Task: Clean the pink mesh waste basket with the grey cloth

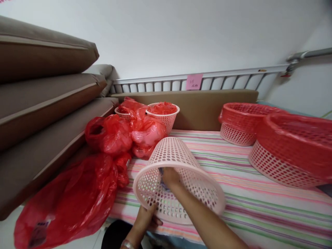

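Striped cloth (249, 197) spreads beneath both hands. The person's left hand (148, 217) pinches the near rim of a tipped pink basket (172, 149), thumb inside; the right hand (171, 177), deep in its mouth, clutches a bluish rag (164, 185). Red plastic bags (80, 197) lie beyond and left of the left hand; red-wrapped baskets (280, 169) stand to the right hand's right.
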Action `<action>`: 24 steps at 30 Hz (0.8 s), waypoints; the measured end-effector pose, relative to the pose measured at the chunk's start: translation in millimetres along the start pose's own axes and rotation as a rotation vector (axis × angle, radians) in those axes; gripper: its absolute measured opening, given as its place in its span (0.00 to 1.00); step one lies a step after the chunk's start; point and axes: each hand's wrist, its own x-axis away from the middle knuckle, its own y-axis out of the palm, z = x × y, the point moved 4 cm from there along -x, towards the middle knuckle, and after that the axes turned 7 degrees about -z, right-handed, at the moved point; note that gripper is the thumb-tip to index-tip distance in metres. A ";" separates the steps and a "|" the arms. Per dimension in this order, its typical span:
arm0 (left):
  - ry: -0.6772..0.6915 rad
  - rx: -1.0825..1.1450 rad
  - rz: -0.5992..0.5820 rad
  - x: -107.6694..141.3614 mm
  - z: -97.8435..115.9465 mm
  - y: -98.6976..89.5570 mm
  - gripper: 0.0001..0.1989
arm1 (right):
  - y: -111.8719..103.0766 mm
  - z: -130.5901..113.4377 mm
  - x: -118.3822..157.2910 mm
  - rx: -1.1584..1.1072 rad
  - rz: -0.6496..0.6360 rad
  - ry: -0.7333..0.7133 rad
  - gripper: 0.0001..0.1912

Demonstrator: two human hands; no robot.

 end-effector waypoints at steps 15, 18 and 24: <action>0.111 0.110 0.252 24.9 7.9 -28.2 0.42 | -16.1 55.8 202.1 -0.558 -0.266 -0.136 0.33; 0.204 0.152 0.373 56.9 6.2 -47.3 0.46 | -21.2 108.9 226.4 -0.806 -0.255 -0.056 0.36; 0.398 0.009 0.578 114.0 16.9 -60.5 0.38 | 3.0 196.9 260.7 -1.054 -0.091 0.130 0.29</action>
